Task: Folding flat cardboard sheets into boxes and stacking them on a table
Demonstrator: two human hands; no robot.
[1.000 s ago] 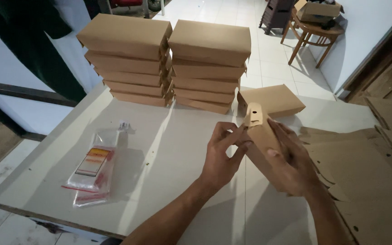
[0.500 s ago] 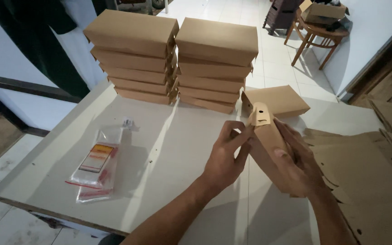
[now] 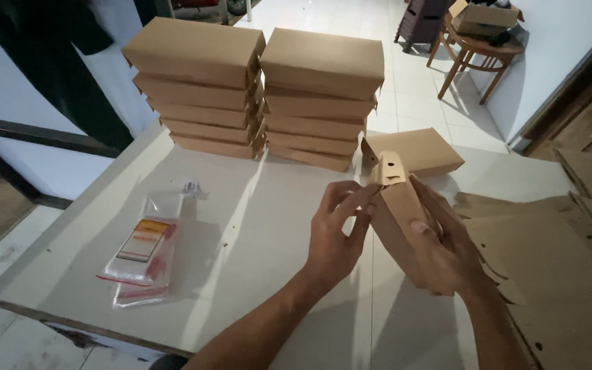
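Note:
A brown cardboard box (image 3: 397, 205), partly folded, stands tilted on its end above the white table (image 3: 255, 226). My left hand (image 3: 337, 236) pinches its near side edge with thumb and fingers. My right hand (image 3: 443, 243) wraps around its right side from below. A small flap with holes sticks up at the box's top. One finished brown box (image 3: 416, 151) lies just behind it.
Two stacks of closed brown boxes (image 3: 196, 85) (image 3: 320, 96) stand at the table's back. Flat cardboard blanks (image 3: 549, 260) cover the right side. Clear plastic bags with a red-orange label (image 3: 145, 250) lie at the left. A wooden stool (image 3: 477, 58) stands on the tiled floor behind.
Both hands keep hold of the box in about the same spot; the fingers have shifted slightly along its edges. The view has drifted a little.

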